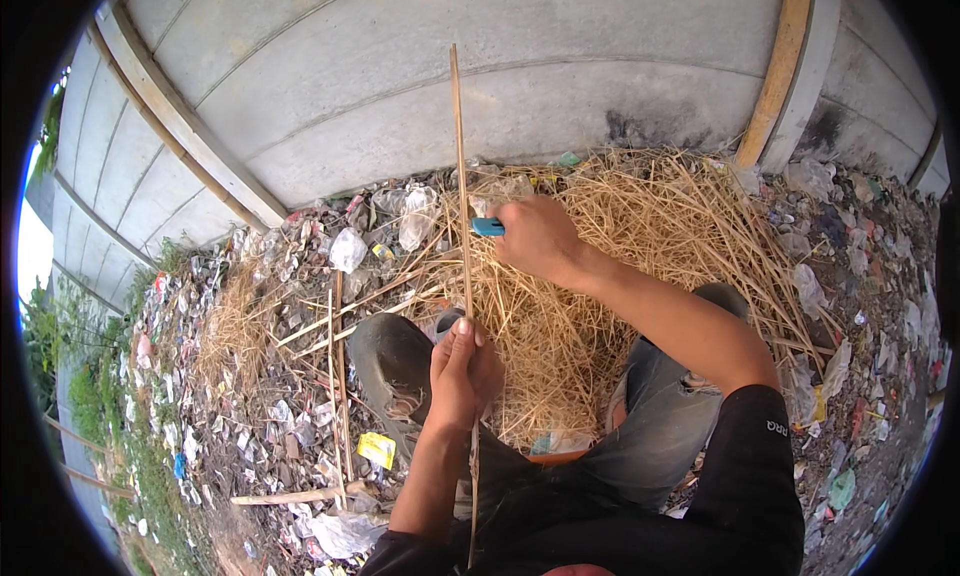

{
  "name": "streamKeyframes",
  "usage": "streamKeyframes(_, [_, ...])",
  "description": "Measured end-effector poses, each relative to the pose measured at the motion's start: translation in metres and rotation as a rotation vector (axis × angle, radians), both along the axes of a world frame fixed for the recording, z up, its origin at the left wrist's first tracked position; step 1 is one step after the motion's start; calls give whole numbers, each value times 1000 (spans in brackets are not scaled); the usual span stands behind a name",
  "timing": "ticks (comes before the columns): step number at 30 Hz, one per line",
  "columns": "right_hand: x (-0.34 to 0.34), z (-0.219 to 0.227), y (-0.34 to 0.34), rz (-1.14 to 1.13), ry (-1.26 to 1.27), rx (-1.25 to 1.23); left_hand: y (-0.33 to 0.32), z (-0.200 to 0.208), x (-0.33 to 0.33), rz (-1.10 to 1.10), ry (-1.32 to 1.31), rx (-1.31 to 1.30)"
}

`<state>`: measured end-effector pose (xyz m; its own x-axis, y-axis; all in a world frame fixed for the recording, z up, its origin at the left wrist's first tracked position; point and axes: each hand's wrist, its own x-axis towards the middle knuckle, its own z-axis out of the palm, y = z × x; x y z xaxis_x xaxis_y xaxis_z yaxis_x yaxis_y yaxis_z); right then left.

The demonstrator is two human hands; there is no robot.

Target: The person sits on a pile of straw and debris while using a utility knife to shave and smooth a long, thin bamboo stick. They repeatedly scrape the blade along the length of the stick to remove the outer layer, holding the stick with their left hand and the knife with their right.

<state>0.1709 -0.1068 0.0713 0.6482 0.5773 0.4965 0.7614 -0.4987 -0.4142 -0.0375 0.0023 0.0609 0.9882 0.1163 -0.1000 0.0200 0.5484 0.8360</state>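
Observation:
A long, thin bamboo strip (pixel 459 146) stands nearly upright in the view, running from the wall side down toward my lap. My left hand (pixel 463 374) is closed around its lower half, near my knee, with the thumb laid along it. In my right hand (pixel 538 238) is a teal-handled cutter knife (pixel 487 226), gripped in a fist. The knife's end lies close beside the strip, above my left hand; its blade is too small to make out. Beneath both hands spreads a heap of pale, straw-like shavings (pixel 560 336), partly between my legs.
A grey concrete panel wall (pixel 500 106) rises behind the heap, with a wooden post (pixel 775 71) at right. Several loose strips (pixel 331 376) lie left of my knee, near a yellow packet (pixel 377 449). Plastic litter (pixel 348 249) covers the ground.

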Motion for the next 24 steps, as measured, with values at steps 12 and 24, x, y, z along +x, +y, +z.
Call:
streamKeyframes(12, [98, 52, -63, -484, 32, 6, -53, -39, -31, -152, 40, 293])
streamKeyframes(24, [85, 73, -84, -506, 171, 0, -16, -38, -8, -1, 23, 276])
